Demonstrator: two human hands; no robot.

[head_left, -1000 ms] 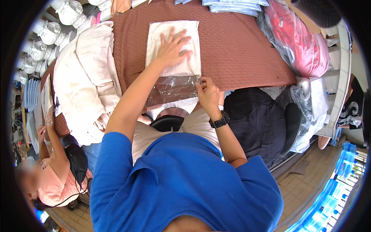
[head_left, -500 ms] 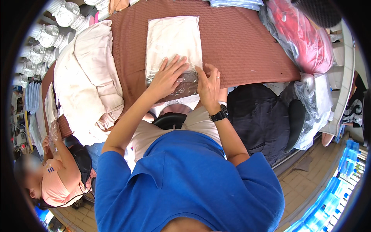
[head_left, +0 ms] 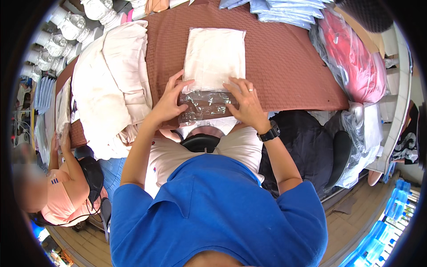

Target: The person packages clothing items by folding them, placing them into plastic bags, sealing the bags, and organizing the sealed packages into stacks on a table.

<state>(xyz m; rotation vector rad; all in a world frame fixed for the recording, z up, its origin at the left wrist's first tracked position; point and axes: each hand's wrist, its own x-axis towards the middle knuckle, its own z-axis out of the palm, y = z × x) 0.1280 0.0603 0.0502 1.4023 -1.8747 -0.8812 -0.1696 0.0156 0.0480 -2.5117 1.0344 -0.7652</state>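
A folded cream cloth (head_left: pixel 214 58) lies flat inside a clear plastic bag, in front of me on the table. The bag's unfilled end (head_left: pixel 205 108) extends toward me, wrinkled and shiny. At its left edge, my left hand (head_left: pixel 171 101) touches the bag with fingertips near the cloth's lower corner, thumb held apart. My right hand (head_left: pixel 249 103) is over the lower right corner, fingers spread on the plastic and the thumb lower down on the loose end. Neither hand grips anything; both are open.
A heap of cream cloth (head_left: pixel 111 84) lies to the left on the brown tablecloth (head_left: pixel 293 71). Bagged light-blue items (head_left: pixel 284 11) are stacked at the far edge. Red material in plastic (head_left: pixel 351 58) lies right, above a black bag (head_left: pixel 298 147). A person (head_left: pixel 71 187) sits at left.
My left hand has moved left off the cloth's middle to the bag's edge. My right hand now spreads over the lower right corner. The whole view has shifted slightly.
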